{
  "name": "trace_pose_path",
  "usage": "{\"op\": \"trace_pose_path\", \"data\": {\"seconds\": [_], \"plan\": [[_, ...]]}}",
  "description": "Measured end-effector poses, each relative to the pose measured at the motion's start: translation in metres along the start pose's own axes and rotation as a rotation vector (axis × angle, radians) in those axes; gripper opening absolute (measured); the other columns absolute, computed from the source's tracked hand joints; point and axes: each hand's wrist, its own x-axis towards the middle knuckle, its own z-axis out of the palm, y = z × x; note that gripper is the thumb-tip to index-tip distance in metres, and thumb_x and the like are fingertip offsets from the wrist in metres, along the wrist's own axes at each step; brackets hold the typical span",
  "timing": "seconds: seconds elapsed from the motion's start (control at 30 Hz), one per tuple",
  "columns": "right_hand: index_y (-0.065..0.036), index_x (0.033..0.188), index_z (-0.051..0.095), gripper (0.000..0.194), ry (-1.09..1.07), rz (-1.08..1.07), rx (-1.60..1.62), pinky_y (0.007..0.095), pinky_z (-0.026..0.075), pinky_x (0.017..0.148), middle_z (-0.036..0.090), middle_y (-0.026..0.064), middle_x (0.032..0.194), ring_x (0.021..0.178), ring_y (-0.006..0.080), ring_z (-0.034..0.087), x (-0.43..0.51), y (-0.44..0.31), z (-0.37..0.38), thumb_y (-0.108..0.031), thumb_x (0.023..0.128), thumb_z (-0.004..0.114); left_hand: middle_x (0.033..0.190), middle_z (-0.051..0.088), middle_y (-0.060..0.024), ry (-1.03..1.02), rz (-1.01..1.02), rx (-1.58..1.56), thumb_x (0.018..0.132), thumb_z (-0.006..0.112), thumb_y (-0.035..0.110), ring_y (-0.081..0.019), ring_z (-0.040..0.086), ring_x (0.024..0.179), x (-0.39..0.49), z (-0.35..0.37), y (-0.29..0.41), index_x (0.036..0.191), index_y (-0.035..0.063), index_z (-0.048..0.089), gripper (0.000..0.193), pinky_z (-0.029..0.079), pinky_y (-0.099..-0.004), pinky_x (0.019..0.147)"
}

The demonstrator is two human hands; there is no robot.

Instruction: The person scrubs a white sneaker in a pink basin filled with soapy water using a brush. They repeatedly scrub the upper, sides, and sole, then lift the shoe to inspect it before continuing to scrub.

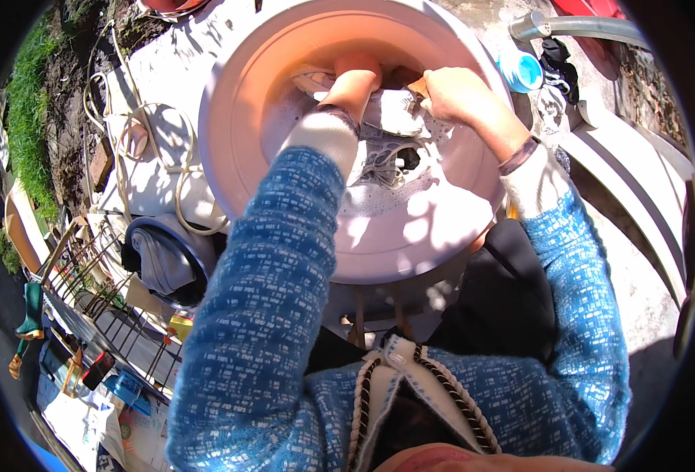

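Observation:
In front of me is a large pinkish plastic tub [235, 112] of cloudy, sudsy water. My left hand [359, 66] reaches down near its far side, beside a white shoe [396, 112]; its fingers are hidden, so what it grips cannot be told. My right hand [455, 94] is closed on a small brown object [419, 88], perhaps a brush, of which only one end shows, just above the white shoe. Closer to me, a grey and white laced sneaker [389, 164] lies in the suds. A pale shoe edge [312, 82] shows left of my left hand.
On the left are a coiled pale hose [182, 171], a bucket holding grey cloth [161, 259] and a wire rack [129, 312]. Right of the tub stand a light-blue container [521, 71], a metal pipe [589, 26] and curved white panels [631, 189]. My dark-clad knee [501, 289] is by the near rim.

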Motion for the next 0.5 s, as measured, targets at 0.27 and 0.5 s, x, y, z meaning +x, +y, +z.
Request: {"op": "trace_pose_path", "data": {"seconds": [0.27, 0.5], "plan": [[-0.001, 0.114, 0.069, 0.03, 0.069, 0.123, 0.074, 0.0444, 0.058, 0.081, 0.072, 0.0211, 0.105, 0.093, 0.0328, 0.072, 0.028, -0.007, 0.044, -0.013, 0.089, 0.058, 0.141, 0.058, -0.0093, 0.28, 0.073, -0.098, 0.094, 0.059, 0.029, -0.029, 0.051, 0.134, 0.017, 0.022, -0.013, 0.125, 0.0162, 0.069, 0.035, 0.045, -0.0391, 0.105], [-0.012, 0.142, 0.051, 0.055, 0.203, -0.06, 0.348, 0.0465, 0.053, 0.088, 0.07, 0.0217, 0.105, 0.099, 0.0366, 0.068, -0.027, 0.021, 0.013, -0.016, 0.088, 0.057, 0.093, 0.071, -0.0214, 0.211, 0.132, -0.365, 0.09, 0.058, 0.026, -0.0366, 0.07, 0.089, -0.041, 0.001, -0.049, 0.099, 0.0037, 0.073, 0.028, 0.054, -0.0433, 0.077]]}}
